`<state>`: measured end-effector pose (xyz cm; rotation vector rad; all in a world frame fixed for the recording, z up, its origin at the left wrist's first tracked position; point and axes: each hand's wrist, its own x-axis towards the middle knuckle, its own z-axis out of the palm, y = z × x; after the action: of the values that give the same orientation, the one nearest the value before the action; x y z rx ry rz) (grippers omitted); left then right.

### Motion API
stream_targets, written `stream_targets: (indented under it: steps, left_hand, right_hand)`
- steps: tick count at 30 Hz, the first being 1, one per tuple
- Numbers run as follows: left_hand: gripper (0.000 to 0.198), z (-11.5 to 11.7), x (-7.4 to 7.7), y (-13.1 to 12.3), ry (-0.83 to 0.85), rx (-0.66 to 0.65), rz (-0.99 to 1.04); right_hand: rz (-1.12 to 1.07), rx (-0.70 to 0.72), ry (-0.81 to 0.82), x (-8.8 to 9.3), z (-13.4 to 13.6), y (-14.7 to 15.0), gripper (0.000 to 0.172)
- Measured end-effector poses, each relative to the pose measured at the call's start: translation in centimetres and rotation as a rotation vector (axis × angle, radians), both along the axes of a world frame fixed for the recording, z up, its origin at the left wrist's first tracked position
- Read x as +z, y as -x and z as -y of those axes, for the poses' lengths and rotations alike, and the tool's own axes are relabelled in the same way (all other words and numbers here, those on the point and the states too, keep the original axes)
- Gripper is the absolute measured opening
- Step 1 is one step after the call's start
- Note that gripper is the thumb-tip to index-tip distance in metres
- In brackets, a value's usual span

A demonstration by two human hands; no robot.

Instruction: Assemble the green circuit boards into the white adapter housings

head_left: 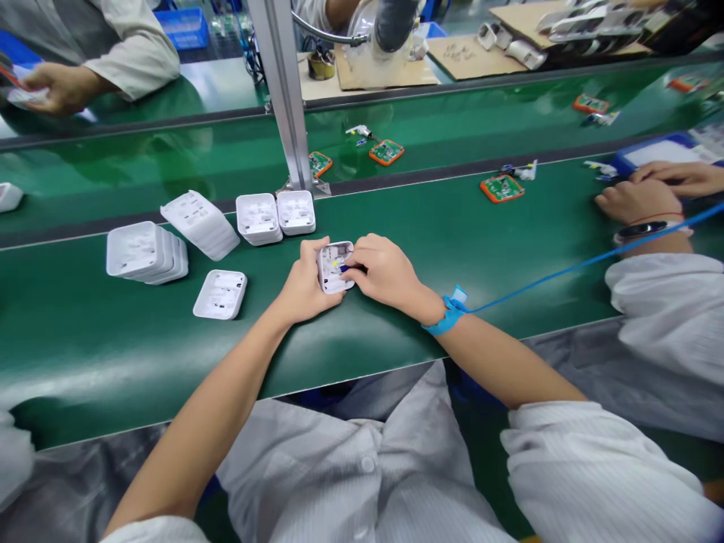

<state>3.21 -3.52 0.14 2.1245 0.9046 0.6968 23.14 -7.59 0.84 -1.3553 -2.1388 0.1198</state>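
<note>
My left hand (305,285) grips a white plastic housing (333,268) from its left side, tilted up on the green belt (396,332). My right hand (385,273) is closed in a pinch at the housing's right edge, pressing a small dark and yellow part into its open inside. A blue strap (446,315) with a blue cord circles my right wrist. Stacks of the same white housings (147,253) lie to the left of my hands.
More white housings (275,216) stand by an aluminium post (286,98). Orange-edged green circuit boards (501,188) lie on the belt and on the far lane (386,151). A co-worker's hands (639,200) rest at the right, another person's hand (59,87) at the far left.
</note>
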Motion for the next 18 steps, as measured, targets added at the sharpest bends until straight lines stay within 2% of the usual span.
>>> stream_targets:
  steps: [4,7,10,12,15,18]
  left_hand:
    - [0.085,-0.2,-0.1,0.0,-0.027,-0.001,-0.011]
    - [0.084,-0.2,-0.3,0.0,-0.041,0.001,-0.02]
    - [0.084,-0.3,-0.5,-0.1,-0.065,-0.007,-0.024]
    - [0.084,-0.4,-0.7,0.0,-0.071,-0.023,-0.015]
    - [0.083,-0.6,-0.9,0.2,-0.087,-0.069,0.016]
    - [0.082,-0.7,-1.3,0.4,-0.137,-0.122,0.06]
  right_hand:
    - [-0.05,-0.1,0.011,0.3,0.2,0.7,0.01]
    - [-0.185,-0.156,0.081,0.6,-0.1,1.2,0.012]
    - [-0.335,-0.237,0.18,0.8,-1.0,1.2,0.028]
    - [-0.355,-0.262,0.166,0.9,-1.7,1.0,0.039]
    - [-0.298,-0.175,0.166,0.8,-2.1,0.2,0.053]
    - [-0.171,-0.026,0.298,0.9,-1.9,-0.6,0.047]
